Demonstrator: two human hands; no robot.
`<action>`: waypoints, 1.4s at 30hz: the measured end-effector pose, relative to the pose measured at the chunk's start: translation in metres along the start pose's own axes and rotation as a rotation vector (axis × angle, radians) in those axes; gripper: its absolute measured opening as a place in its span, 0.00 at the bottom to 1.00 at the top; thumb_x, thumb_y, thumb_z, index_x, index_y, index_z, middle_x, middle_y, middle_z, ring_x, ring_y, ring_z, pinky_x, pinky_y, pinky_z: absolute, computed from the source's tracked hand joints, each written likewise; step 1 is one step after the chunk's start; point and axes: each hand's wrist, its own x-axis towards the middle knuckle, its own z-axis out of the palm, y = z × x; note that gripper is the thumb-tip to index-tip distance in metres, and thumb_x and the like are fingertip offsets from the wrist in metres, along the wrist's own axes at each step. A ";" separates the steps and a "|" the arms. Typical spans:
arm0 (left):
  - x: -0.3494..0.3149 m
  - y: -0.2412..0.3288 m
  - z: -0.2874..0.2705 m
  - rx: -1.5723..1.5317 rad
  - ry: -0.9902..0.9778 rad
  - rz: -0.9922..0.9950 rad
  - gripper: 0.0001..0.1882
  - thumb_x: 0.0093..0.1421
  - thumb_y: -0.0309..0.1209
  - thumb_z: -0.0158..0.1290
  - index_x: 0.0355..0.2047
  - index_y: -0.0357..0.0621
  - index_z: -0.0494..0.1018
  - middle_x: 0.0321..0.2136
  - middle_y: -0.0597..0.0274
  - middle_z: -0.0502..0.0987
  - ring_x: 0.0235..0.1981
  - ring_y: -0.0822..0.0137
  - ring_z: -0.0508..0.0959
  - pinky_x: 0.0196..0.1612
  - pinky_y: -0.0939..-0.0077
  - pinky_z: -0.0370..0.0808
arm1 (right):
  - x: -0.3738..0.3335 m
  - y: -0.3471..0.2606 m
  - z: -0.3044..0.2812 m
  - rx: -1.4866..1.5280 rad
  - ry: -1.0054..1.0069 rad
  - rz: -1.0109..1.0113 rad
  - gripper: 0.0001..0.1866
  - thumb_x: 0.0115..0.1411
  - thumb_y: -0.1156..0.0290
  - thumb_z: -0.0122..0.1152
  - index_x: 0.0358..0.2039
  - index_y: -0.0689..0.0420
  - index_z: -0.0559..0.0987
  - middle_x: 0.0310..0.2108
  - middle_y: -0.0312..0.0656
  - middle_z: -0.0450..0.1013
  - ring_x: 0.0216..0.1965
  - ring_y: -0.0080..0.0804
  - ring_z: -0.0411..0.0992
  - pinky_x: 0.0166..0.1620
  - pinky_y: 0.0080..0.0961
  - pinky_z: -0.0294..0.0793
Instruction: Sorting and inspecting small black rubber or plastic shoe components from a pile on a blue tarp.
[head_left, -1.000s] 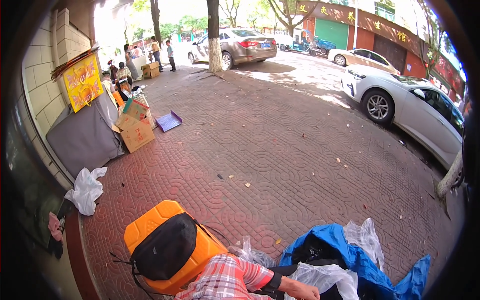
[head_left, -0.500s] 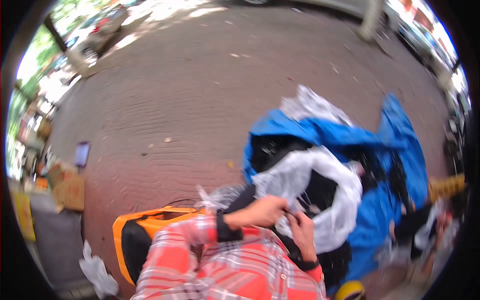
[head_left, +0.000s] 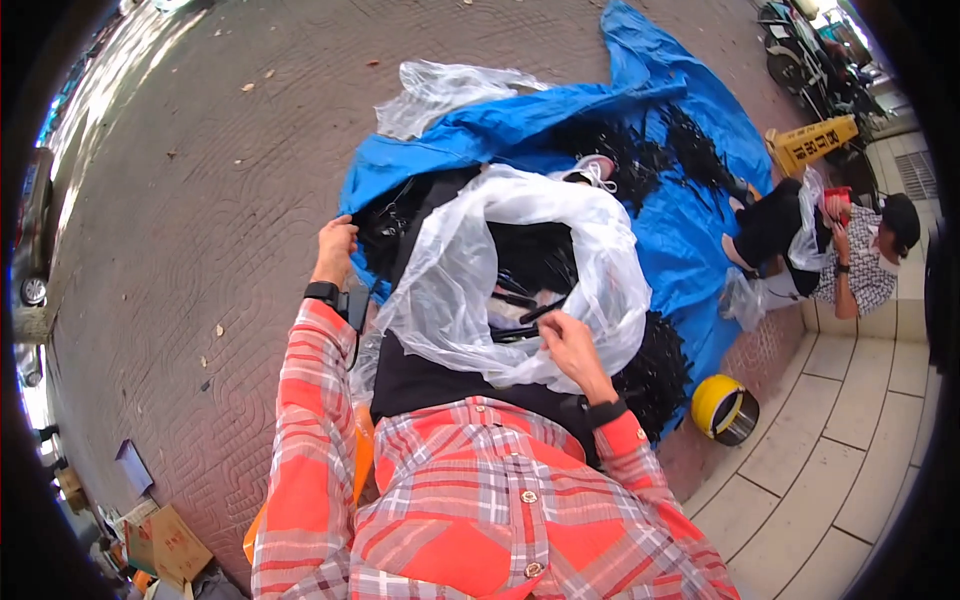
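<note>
A large clear plastic bag stands between my legs, its rim rolled open around a heap of slim black plastic pieces. Over the near side of its mouth, my right hand is closed in a pinch on a short black stick-like piece. Away to the left, my left hand has its fingers curled at the left edge of a blue tarp. More black pieces lie on the tarp beside those fingers; whether one is in that hand cannot be made out.
Loose black pieces spread over the tarp on the right. A yellow helmet sits by the tiled ledge. Another person sits at the right, holding something red. A yellow sign, parked motorcycle and cardboard box stand farther out.
My hands were together in front of my body; now they are apart, the left out at the tarp's edge, the right over the bag. The view has swung to the right.
</note>
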 end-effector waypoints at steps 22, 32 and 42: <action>-0.268 0.039 0.076 -0.135 -0.840 -0.195 0.13 0.55 0.21 0.51 0.42 0.32 0.69 0.34 0.55 0.75 0.35 0.67 0.77 0.38 0.80 0.75 | 0.018 -0.002 -0.010 0.711 0.010 -0.075 0.04 0.54 0.80 0.56 0.31 0.63 0.74 0.25 0.35 0.73 0.26 0.22 0.71 0.31 0.20 0.71; -0.290 0.026 0.092 -0.164 -0.772 -0.046 0.13 0.53 0.20 0.52 0.40 0.33 0.69 0.33 0.58 0.75 0.32 0.67 0.77 0.35 0.79 0.77 | -0.015 -0.026 -0.018 1.283 0.376 0.019 0.06 0.52 0.80 0.57 0.30 0.61 0.70 0.27 0.40 0.70 0.25 0.30 0.73 0.32 0.29 0.79; -0.294 0.024 0.096 -0.132 -0.705 0.122 0.12 0.54 0.20 0.52 0.39 0.33 0.70 0.30 0.59 0.75 0.30 0.68 0.78 0.33 0.80 0.77 | -0.029 -0.041 -0.004 1.447 0.272 0.096 0.04 0.54 0.79 0.55 0.30 0.59 0.71 0.29 0.39 0.72 0.30 0.28 0.72 0.37 0.25 0.77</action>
